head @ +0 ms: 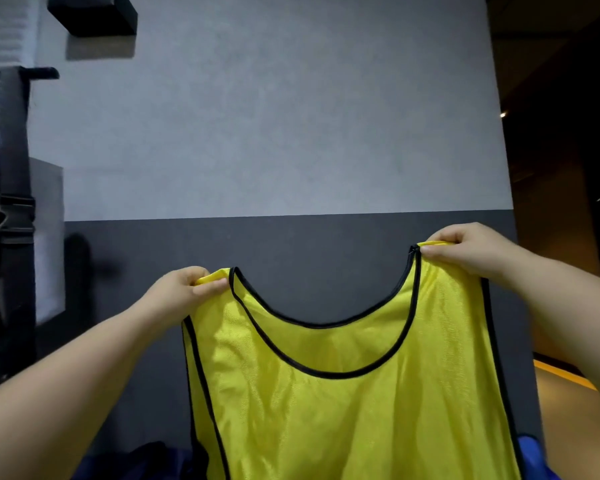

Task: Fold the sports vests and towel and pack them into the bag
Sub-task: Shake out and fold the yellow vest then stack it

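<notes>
Backdrop: two-tone wall, light grey upper panel (274, 116) over dark grey lower band (136, 306).

Item 1: yellow mesh sports vest with black piping (343, 410). Held up in the air in front of the wall, hanging upright and spread flat, scooped neckline towards the camera, lower hem out of view.

Item 2: left hand (184, 289). Fingers (212, 289) pinched together on the vest's left shoulder strap.

Item 3: right hand (465, 251). Fingers (440, 252) clamped on the right shoulder strap, held higher than the left, so the vest's top edge tilts.

Item 4: black webbing strap with plastic buckle (14, 216), hanging at the far left edge.

Item 5: black rectangular box (94, 13), mounted high on the wall at upper left.

Item 6: dark blue fabric (146, 462), bottom edge, left of the vest; kind cannot be told.

Item 7: bright blue object (534, 452), bottom right, partly hidden behind the vest.
</notes>
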Available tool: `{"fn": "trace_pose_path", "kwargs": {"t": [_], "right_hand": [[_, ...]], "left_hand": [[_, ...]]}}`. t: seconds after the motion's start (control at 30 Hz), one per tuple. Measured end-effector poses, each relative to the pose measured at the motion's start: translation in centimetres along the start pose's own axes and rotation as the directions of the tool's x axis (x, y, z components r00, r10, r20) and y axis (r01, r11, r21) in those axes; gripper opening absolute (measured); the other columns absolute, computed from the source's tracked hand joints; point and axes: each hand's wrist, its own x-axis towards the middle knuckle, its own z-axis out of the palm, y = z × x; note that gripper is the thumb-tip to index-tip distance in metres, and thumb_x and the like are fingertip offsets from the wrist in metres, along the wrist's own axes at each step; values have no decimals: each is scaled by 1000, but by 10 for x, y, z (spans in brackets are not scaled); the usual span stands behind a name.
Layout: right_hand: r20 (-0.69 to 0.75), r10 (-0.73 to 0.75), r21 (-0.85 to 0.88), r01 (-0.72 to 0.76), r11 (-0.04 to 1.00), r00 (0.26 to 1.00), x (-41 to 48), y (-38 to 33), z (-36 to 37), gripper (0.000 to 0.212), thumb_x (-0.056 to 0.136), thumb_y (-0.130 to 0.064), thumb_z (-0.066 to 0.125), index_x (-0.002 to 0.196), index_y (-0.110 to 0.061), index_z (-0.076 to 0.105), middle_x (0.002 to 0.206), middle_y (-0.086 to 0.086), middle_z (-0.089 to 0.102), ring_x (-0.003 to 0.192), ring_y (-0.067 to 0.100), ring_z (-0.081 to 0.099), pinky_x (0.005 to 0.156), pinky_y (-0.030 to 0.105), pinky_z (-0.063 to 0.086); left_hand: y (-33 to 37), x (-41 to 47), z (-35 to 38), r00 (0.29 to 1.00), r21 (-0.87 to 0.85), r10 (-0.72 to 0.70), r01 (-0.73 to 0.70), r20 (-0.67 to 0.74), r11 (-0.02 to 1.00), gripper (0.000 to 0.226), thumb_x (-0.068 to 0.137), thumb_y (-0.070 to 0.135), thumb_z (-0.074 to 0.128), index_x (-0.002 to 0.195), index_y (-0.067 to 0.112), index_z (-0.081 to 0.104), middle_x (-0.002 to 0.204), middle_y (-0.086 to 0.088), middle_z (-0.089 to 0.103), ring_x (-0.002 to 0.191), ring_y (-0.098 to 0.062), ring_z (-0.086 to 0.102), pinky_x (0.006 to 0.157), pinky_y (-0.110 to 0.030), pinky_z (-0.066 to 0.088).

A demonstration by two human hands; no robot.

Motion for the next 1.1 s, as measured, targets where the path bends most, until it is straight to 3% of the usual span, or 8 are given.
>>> {"fn": "trace_pose_path", "kwargs": {"t": [0.07, 0.17, 0.27, 0.4, 0.6, 0.73, 1.0, 1.1], "right_hand": [[17, -10, -1, 10, 1000, 1000, 0, -2, 1, 12, 83, -32, 75, 88, -21, 75, 88, -3, 72, 87, 14, 65, 72, 28, 49], [50, -26, -5, 26, 1000, 998, -1, -7, 0, 11, 83, -32, 74, 87, -22, 75, 88, -4, 72, 88, 13, 65, 73, 26, 48], [82, -27, 4, 27, 1000, 996, -3, -10, 0, 8, 80, -32, 77, 83, -24, 76, 85, -6, 73, 86, 11, 67, 72, 25, 48], [111, -28, 25, 25, 999, 993, -7, -14, -1, 13, 77, -31, 80, 83, -20, 75, 83, -5, 74, 78, 9, 67, 67, 23, 47], [150, -21, 62, 11, 998, 988, -8, -16, -3, 20, 77, -29, 80, 86, -13, 73, 84, 1, 74, 78, 14, 68, 70, 28, 53], [151, -20, 55, 12, 998, 988, -9, -16, -2, 18, 81, -29, 77, 88, -13, 71, 85, -1, 73, 77, 12, 67, 71, 28, 52], [93, -10, -290, 37, 956, 996, -11, -29, 12, 13, 86, -36, 71, 87, -24, 64, 92, -7, 63, 87, 12, 57, 65, 24, 41], [108, 11, -293, 21, 956, 994, -13, -40, 22, 11, 86, -29, 69, 95, -30, 63, 106, -8, 59, 100, 13, 54, 72, 27, 39]], "left_hand": [[4, 3, -2, 997, 137, 40, -30, -66, 990, 38, 84, 48, 68, 72, 12, 66, 68, -3, 59, 65, -18, 55, 63, -32, 40], [10, 6, -7, 980, 354, 135, -76, -145, 932, 24, 87, 44, 66, 77, 23, 71, 85, 2, 65, 81, -18, 60, 70, -35, 45], [17, 5, -10, 957, 310, 177, -101, -228, 945, 8, 87, 34, 71, 91, 26, 72, 90, 5, 68, 87, -15, 60, 73, -32, 46], [21, 6, -13, 935, 339, 192, -84, -299, 937, 13, 84, 35, 74, 86, 24, 67, 82, 5, 64, 80, -15, 58, 65, -32, 45], [20, 9, -19, 969, 349, 134, -54, -210, 936, 15, 93, 35, 62, 95, 21, 68, 93, 0, 67, 91, -20, 59, 74, -32, 43], [18, 10, -18, 979, 308, 85, -25, -183, 951, 15, 99, 29, 53, 96, 21, 65, 95, -3, 65, 87, -22, 57, 70, -32, 41], [25, 10, -5, 994, 214, -12, 35, -108, 976, 21, 99, 23, 45, 87, 15, 61, 83, -6, 60, 74, -20, 50, 64, -31, 36], [33, 7, 4, 999, 172, -2, 10, -47, 985, 24, 99, 29, 48, 86, 18, 65, 85, -6, 64, 75, -18, 54, 67, -31, 42]]}}
